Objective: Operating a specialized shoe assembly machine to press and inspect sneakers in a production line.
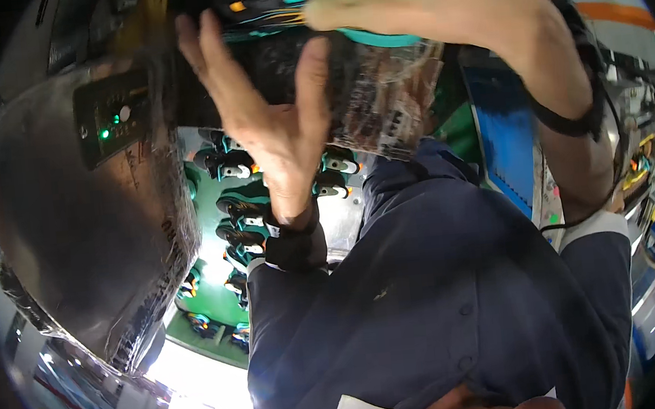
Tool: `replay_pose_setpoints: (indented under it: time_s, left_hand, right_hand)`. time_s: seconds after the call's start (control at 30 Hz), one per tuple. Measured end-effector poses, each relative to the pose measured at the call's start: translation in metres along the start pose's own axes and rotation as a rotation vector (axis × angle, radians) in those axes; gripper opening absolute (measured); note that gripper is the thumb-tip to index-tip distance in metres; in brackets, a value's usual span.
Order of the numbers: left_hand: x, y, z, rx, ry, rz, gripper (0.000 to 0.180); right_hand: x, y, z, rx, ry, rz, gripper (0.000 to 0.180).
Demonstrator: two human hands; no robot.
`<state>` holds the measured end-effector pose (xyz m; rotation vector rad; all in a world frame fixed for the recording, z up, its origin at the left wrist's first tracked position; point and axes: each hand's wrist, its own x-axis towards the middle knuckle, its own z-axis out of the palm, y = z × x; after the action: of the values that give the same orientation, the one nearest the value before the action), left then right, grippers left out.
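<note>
My left hand (274, 131) is raised with its fingers and thumb spread wide, holding nothing. Black wristwear (296, 242) wraps that wrist. At the top, my right hand (435, 4) reaches over a teal-and-black housing (383, 38). Its thumb presses by several thin yellow and pale wires (280, 15). The right fingers run past the upper edge, so their grip is only partly visible. Small orange and teal pieces show beside the wires. A dark strap (569, 117) with a cord circles my right wrist.
Left of me stands a metal box (88, 225) in clear plastic, its dark panel (113, 118) lit by green lights. Several teal-and-black tool-like units (242, 204) lie on a green surface (222, 288). Plastic-wrapped material (392, 97) hangs before me; a blue panel (504, 127) is at right.
</note>
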<state>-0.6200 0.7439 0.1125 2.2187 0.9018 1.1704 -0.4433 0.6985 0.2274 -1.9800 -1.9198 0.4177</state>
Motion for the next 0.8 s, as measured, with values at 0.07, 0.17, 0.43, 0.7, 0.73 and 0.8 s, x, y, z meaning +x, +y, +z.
replay_pose_setpoints:
  time_s: [0.07,0.17,0.43,0.7,0.73,0.8]
  left_hand:
    - [0.0,0.006,0.003,-0.052,0.001,-0.051,0.078]
    - [-0.002,0.003,0.01,-0.136,0.02,-0.063,0.073]
    - [-0.013,0.037,0.012,-0.322,-0.118,-0.086,0.06]
    - [-0.141,0.199,0.104,-0.881,-0.368,-0.442,0.044]
    - [-0.152,0.211,0.115,-0.904,-0.484,-0.459,0.043]
    - [-0.168,0.258,0.141,-0.964,-0.676,-0.431,0.047]
  right_hand:
    - [0.001,0.008,-0.009,0.059,-0.054,0.015,0.043]
    - [-0.012,0.015,-0.017,0.229,-0.132,0.109,0.039]
    - [-0.077,0.041,0.046,0.353,0.738,-0.089,0.049]
    - [-0.31,0.07,0.084,1.336,0.845,0.352,0.055]
    - [-0.341,0.076,0.078,1.337,0.893,0.408,0.056]
    - [-0.401,0.092,0.069,1.256,0.974,0.471,0.055]
